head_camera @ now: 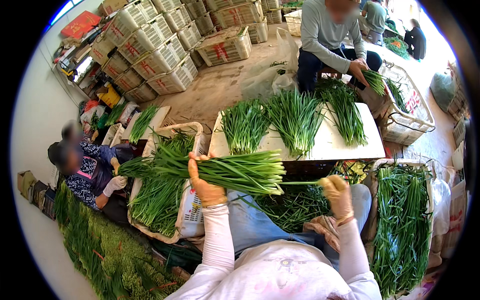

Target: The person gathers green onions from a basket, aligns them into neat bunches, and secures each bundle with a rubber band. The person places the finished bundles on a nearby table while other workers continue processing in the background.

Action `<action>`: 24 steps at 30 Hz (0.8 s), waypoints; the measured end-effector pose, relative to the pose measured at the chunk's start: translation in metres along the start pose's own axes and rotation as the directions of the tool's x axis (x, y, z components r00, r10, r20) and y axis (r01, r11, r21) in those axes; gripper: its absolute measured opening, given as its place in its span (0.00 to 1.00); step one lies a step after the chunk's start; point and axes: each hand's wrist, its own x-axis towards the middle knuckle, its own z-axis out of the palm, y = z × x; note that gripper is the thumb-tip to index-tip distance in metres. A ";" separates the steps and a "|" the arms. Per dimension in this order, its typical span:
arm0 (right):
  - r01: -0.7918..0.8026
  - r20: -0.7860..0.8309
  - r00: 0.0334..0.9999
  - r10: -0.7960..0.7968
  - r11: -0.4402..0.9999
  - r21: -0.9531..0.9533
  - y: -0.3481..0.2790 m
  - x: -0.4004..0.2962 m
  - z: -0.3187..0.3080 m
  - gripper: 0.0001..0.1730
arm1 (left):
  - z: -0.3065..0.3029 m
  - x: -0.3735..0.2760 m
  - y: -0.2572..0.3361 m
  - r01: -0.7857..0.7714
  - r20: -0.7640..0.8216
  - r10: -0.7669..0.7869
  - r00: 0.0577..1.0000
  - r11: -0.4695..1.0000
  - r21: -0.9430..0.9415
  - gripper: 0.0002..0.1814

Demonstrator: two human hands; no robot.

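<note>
My left hand, in a yellowish glove, is wrapped around a thick bundle of garlic chives. The pale cut ends point right and the green leaf tips trail left over a crate. Between the thumb and fingers of my gloved right hand is the end of a single chive stalk, stretched level from the bundle's pale ends. Just beyond my hands, separate bunches of chives lie on a white board. Loose green leaves are heaped low between my knees.
A white plastic crate of chives stands at left, another crate at right. Across the board a seated person holds chives beside a crate. A gloved person works at left. Stacked crates fill the back left.
</note>
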 end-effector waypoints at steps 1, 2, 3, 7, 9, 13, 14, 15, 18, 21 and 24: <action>0.182 -0.072 0.974 -0.216 0.928 -0.325 0.031 0.010 -0.032 0.06 | 0.003 0.001 0.005 -0.005 0.014 0.005 1.000 1.000 -0.013 0.11; 0.149 -0.141 0.963 -0.230 0.889 -0.433 0.050 0.014 -0.058 0.04 | 0.004 0.003 0.009 -0.028 0.014 0.028 1.000 1.000 0.002 0.11; 0.221 -0.126 0.937 -0.325 0.834 -0.505 0.039 0.010 -0.063 0.05 | 0.005 0.002 0.011 -0.055 0.011 0.055 0.998 0.998 0.024 0.11; 0.199 0.241 0.962 -0.128 0.934 -0.297 -0.029 -0.005 -0.003 0.13 | 0.006 -0.004 -0.004 0.012 -0.023 -0.011 1.000 1.000 0.023 0.10; 0.333 0.340 0.918 -0.203 0.860 -0.387 -0.039 -0.009 0.026 0.16 | 0.015 -0.009 -0.022 0.065 -0.050 -0.064 0.997 0.998 0.021 0.10; 0.487 0.378 0.865 -0.331 0.736 -0.470 -0.028 -0.003 0.057 0.12 | 0.022 -0.011 -0.027 0.092 -0.102 -0.091 0.991 0.996 0.007 0.10; 0.484 0.370 0.866 -0.336 0.748 -0.455 -0.026 -0.004 0.056 0.11 | 0.021 -0.011 -0.026 0.084 -0.103 -0.081 0.991 0.996 0.021 0.09; 0.483 0.369 0.866 -0.338 0.757 -0.440 -0.024 -0.005 0.053 0.11 | 0.018 -0.012 -0.024 0.070 -0.109 -0.066 0.992 0.997 0.031 0.09; 0.400 0.351 0.909 -0.223 0.702 -0.589 -0.010 -0.005 0.024 0.10 | -0.009 0.001 -0.007 0.064 -0.104 -0.055 0.993 0.994 0.086 0.10; 0.353 0.311 0.935 -0.172 0.546 -0.759 -0.006 0.002 -0.018 0.11 | -0.011 0.002 -0.004 0.081 -0.149 -0.070 0.986 0.995 0.066 0.09; 0.465 0.378 0.870 -0.318 0.785 -0.410 -0.014 0.003 0.002 0.17 | -0.007 -0.005 -0.016 0.099 -0.193 -0.072 0.979 0.986 0.133 0.09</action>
